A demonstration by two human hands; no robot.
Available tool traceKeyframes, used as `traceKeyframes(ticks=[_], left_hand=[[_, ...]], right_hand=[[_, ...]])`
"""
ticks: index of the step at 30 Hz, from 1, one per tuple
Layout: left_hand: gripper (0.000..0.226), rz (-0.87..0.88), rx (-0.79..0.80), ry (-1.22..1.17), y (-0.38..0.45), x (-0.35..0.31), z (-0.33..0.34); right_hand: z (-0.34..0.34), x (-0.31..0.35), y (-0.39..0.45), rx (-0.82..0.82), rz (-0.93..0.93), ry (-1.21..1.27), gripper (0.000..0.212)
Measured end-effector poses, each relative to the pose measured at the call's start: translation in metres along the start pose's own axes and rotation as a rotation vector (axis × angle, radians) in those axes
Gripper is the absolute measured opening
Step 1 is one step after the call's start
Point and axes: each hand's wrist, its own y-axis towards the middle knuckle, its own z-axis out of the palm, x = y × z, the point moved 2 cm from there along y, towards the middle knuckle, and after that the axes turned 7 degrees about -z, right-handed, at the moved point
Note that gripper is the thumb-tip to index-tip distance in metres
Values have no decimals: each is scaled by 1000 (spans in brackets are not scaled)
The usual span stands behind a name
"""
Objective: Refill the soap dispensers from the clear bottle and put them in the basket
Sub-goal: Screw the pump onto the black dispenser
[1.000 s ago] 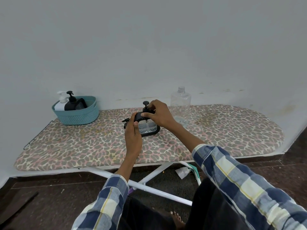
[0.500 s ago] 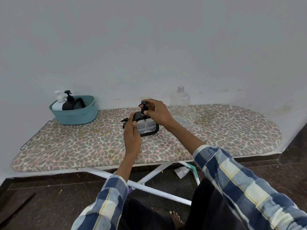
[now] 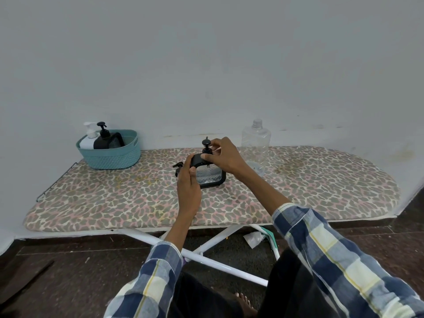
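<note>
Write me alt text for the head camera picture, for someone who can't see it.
A person's left hand grips a black-framed clear soap dispenser on a leopard-print ironing board while the right hand pinches its pump top. An uncapped clear bottle stands to the right; a teal basket holding two dispensers sits far left.

Home setting, likely a plain utility corner: leopard-print ironing board (image 3: 321,180) on white folding legs (image 3: 206,255) serves as worktop, pushed against a bare scuffed white wall (image 3: 206,65). Dark tiled floor (image 3: 68,271). Teal woven basket (image 3: 110,154) at 10 o'clock. Bare foot (image 3: 245,301) at 6 o'clock.
</note>
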Motion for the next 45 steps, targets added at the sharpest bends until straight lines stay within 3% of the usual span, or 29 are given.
traceKeyframes(ticks=[4,12,16,20,27,30,38,42,45], left_hand=[[55,0,8,-22,5,9,2],[56,8,8,-12,3,4,1],[57,0,5,-7,4,5,2],[70,25,3,-34,7,12,2],[71,27,-3,-50,8,12,2],[74,20,0,-44,7,12,2],[59,26,6,-49,5,8,1],[65,26,5,-41,5,10,1],[64,21,2,-23,5,9,1]], right_hand=[[-3,-1,-2,105,43,52,31],[7,0,-11,-121,11,33,44],[1,7,-11,-73,-27,-7,41],[-4,-3,-7,82,20,22,34],[-1,-9,-12,-13,49,62,24],[2,-8,-16,-33,25,82,38],[-8,-3,-7,95,-25,40,29],[0,-8,-8,-6,45,109,20],[8,-11,-11,-82,22,94,30]])
